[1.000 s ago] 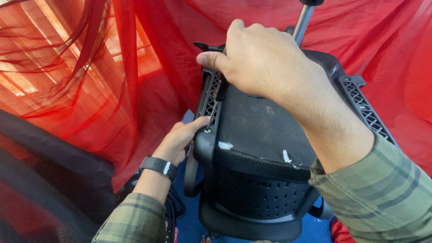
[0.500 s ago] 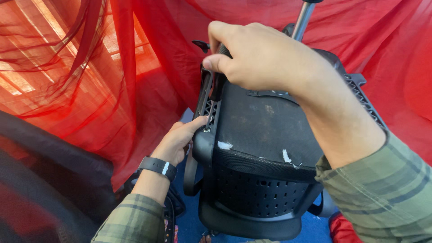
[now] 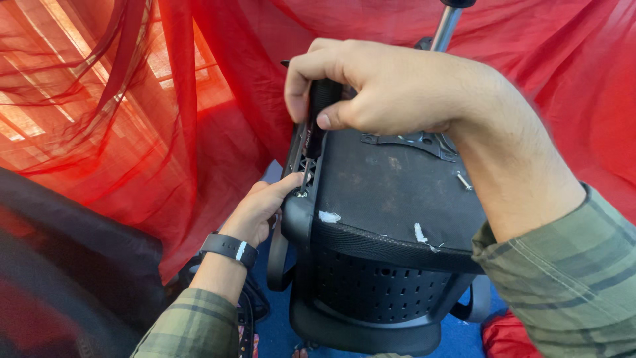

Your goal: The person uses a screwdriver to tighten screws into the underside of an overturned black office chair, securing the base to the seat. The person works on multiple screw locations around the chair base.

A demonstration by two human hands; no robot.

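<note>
Gripping a black-handled screwdriver (image 3: 311, 142), the person's right hand (image 3: 391, 86) is closing its fingers and thumb tightly around the handle, up at the far left corner of an overturned office chair (image 3: 391, 199). The tool's long axis is running nearly straight up and down, handle above, thin metal shaft pointing down along the chair's left edge, with the tip meeting the black plastic frame where a small fastener seems to be sitting; I cannot make out the screw head itself.

The left hand (image 3: 262, 209) is reaching up from below, lower and nearer than the right, fingertips pressing against that same left edge right beside the screwdriver's tip. So the two hands are working well apart in height yet converging on one spot, the right clamped on the tool, the left curled loosely against the frame, holding nothing that I can see. A dark wristwatch (image 3: 230, 248) is sitting on the left wrist, above a green plaid sleeve (image 3: 192, 325).

The chair's flat underside is facing up, scuffed, with a metal mounting plate (image 3: 411, 140) towards the far end and a loose screw (image 3: 464, 180) lying to the right of it. A chrome gas-lift post (image 3: 445, 28) is rising at the far side. Red netting fabric (image 3: 132, 99) is hanging all around, and blue floor (image 3: 271, 318) is showing beneath the chair.
</note>
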